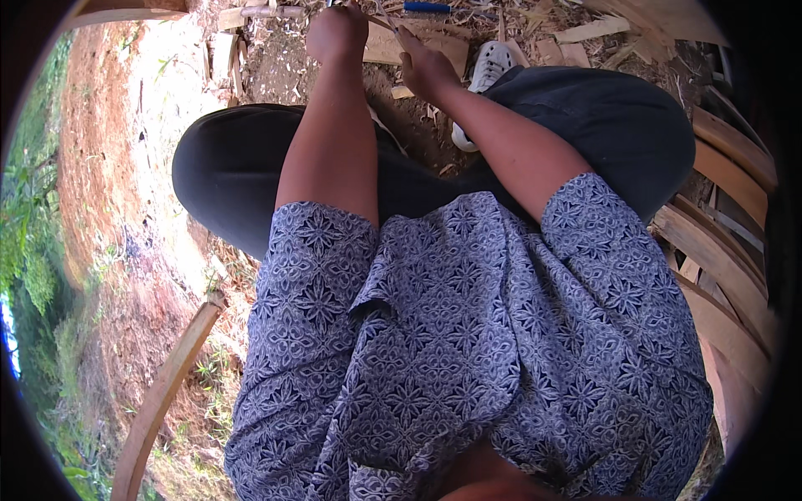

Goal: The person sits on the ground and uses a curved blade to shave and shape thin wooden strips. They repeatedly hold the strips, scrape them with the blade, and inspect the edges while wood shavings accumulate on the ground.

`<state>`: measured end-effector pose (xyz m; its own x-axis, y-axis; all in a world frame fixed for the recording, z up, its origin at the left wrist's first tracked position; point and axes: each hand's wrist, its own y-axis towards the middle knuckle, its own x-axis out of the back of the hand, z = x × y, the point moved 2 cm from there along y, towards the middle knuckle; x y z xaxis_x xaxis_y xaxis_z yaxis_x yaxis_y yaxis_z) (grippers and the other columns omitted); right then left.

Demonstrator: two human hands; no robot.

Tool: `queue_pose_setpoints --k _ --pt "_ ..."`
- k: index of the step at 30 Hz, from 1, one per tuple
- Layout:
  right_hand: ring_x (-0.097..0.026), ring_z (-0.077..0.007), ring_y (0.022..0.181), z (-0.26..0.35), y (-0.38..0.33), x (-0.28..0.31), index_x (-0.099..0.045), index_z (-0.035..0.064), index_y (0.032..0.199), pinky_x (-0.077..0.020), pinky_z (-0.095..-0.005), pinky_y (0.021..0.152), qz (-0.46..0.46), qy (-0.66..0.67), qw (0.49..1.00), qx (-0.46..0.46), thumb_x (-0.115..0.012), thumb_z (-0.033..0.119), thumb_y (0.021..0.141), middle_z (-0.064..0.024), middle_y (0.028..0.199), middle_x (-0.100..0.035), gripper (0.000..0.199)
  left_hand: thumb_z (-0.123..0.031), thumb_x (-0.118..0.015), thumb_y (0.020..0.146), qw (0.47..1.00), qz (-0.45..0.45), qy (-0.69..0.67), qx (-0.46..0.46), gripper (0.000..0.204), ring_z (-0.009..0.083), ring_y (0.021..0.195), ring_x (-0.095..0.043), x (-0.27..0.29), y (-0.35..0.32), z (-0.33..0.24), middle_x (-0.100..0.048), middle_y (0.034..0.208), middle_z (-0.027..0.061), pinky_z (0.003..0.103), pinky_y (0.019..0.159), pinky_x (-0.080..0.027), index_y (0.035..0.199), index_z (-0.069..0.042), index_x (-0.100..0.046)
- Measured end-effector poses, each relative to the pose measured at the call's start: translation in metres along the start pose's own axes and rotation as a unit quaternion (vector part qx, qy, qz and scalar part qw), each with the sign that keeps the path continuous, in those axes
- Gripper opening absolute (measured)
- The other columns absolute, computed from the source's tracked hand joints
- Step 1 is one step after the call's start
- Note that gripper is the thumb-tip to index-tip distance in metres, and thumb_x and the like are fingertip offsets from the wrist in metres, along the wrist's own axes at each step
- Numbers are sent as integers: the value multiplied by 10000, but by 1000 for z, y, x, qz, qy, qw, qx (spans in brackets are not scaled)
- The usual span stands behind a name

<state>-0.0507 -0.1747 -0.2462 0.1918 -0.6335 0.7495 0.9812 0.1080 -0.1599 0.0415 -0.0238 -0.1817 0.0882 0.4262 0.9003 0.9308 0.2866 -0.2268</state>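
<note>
Both of my arms reach toward the top edge of the head view. My left hand (337,35) is closed in a fist there; what it grips is mostly cut off by the edge. My right hand (428,68) lies a little nearer, its fingers closed around the end of a thin, stick-like piece (388,20). That piece runs slanting between the two hands; its exact kind is too small to tell. Under and beyond the hands a flat wooden board (447,48) lies on the ground.
A blue, bar-shaped thing (426,7) lies past the board. Wood shavings and offcuts (591,31) litter the ground. My white shoe (493,65) is right of the board. Curved timbers (710,250) are stacked at right; one curved timber (163,392) stands at left.
</note>
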Motion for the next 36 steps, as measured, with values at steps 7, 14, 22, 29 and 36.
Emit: queue_pose_setpoints --k 7,14,22,29,36 --pt "-665 -449 893 -7 0 -3 -389 92 1502 -523 -535 812 -11 14 1000 -1 -501 202 968 -294 1000 -676 557 -466 -496 965 1000 7 7 -3 491 425 973 -691 2 -2 -3 -722 971 243 516 875 -539 966 -52 -761" --pt "-659 -464 912 -7 -2 -3 -386 93 1508 -516 -540 827 5 21 999 -28 -492 232 984 -293 1025 -675 553 -492 -440 974 998 15 62 8 538 414 1094 -663 -11 9 6 -704 1138 227 507 930 -526 1109 -65 -738" --pt "-656 -438 1016 9 6 7 -365 112 1524 -506 -516 910 -2 51 998 -21 -477 256 978 -287 1090 -670 576 -452 -499 958 1000 -11 4 9 481 431 965 -692 -5 5 6 -719 969 251 519 866 -541 956 -47 -760" --pt "-643 -444 1064 -5 5 3 -344 115 1536 -496 -507 949 71 16 995 -61 -442 270 986 -284 1143 -663 580 -444 -496 954 1000 -3 18 1 473 425 961 -694 -2 3 1 -717 968 256 513 863 -544 959 -53 -763" --pt "-652 -447 1030 8 9 4 -300 94 1549 -499 -518 930 77 47 995 -50 -447 255 981 -304 1091 -668 608 -491 -430 977 999 13 39 -12 519 409 1089 -667 0 -4 3 -706 1139 217 500 916 -533 1109 -97 -742"
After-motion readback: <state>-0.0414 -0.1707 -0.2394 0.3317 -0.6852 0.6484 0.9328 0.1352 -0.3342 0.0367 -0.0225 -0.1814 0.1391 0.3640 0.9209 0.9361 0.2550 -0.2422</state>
